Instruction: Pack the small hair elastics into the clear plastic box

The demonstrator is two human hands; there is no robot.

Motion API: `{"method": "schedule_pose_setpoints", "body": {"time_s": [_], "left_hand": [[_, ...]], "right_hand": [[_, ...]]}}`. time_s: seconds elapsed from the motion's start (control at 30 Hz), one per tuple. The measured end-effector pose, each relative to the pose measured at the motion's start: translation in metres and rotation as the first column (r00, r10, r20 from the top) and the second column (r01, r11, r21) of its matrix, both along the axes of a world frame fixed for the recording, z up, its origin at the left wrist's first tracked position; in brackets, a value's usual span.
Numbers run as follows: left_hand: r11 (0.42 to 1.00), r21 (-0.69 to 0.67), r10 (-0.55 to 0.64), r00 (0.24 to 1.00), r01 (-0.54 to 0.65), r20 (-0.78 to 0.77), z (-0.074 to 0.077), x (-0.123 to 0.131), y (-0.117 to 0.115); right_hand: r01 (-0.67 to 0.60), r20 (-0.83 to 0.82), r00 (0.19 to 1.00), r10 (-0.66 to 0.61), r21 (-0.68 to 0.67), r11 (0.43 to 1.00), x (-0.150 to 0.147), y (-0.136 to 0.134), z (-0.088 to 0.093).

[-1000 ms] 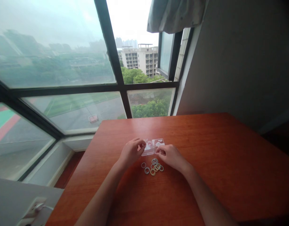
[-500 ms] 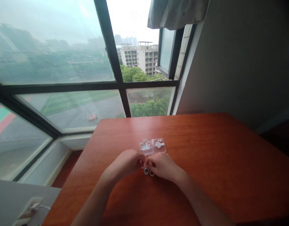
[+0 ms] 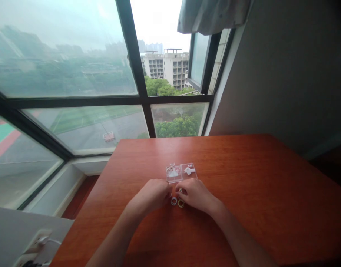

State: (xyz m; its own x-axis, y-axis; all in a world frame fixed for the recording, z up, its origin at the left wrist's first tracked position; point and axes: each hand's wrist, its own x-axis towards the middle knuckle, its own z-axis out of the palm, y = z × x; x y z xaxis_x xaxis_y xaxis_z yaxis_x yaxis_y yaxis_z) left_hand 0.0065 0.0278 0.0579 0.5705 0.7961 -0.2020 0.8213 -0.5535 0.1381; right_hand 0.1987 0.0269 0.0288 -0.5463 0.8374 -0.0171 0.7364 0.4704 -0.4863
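Note:
A small clear plastic case (image 3: pixel 182 172) lies open on the red-brown wooden table (image 3: pixel 242 185), with small items in its two halves. Just in front of it, a few small coloured rings (image 3: pixel 177 202) lie on the wood; a grey one and a yellow one show between my hands. My left hand (image 3: pixel 152 194) rests curled beside the rings, fingertips pinched at them. My right hand (image 3: pixel 195 194) is curled over the other rings, its fingers pinching a ring at its tips. Most of the rings are hidden under my hands.
A large window with dark frames (image 3: pixel 137 74) stands beyond the table's far left edge. A grey wall (image 3: pixel 284 74) rises at the right. A white socket with a cable (image 3: pixel 37 243) sits at the lower left, off the table.
Both hands left the clear case and came back toward me onto the pile of rings, covering most of it. The case stayed where it was.

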Motion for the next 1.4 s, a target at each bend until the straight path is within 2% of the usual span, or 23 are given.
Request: {"method": "schedule_pose_setpoints", "body": {"time_s": [0.1,0.2,0.4,0.7,0.87,1.03,1.2,1.4], "left_hand": [[1.000,-0.028,-0.001,0.994,0.004,0.105,0.004,-0.003,0.005],[0.999,0.001,0.045,0.977,-0.046,0.207,0.007,-0.004,0.011],[0.968,0.148,0.145,0.931,-0.204,0.335,-0.005,0.004,0.025],[0.917,0.197,0.273,0.905,-0.348,0.326,-0.022,0.019,0.039],[0.916,0.197,0.268,0.898,-0.350,0.348,-0.022,0.014,0.038],[0.932,0.186,0.211,0.884,-0.310,0.417,-0.018,0.005,0.033],[0.960,0.116,0.176,0.872,-0.254,0.457,-0.006,-0.002,0.028],[0.990,0.037,0.106,0.907,-0.132,0.407,0.009,-0.006,0.018]], "right_hand": [[-0.027,-0.004,1.000,0.027,-0.003,1.000,-0.002,-0.003,0.001],[-0.043,-0.009,0.999,0.043,-0.021,0.999,-0.005,-0.005,0.003],[-0.030,0.068,0.997,0.031,-0.008,1.000,-0.010,-0.007,0.003],[-0.053,0.110,0.992,0.055,-0.021,0.998,-0.012,-0.006,0.004],[-0.077,0.100,0.992,0.080,-0.028,0.997,-0.011,-0.007,0.005],[-0.079,0.145,0.986,0.079,-0.005,0.997,-0.015,-0.007,0.006],[-0.067,0.153,0.986,0.064,0.012,0.998,-0.016,-0.007,0.005],[-0.050,0.101,0.994,0.047,0.020,0.999,-0.008,-0.004,0.005]]}}
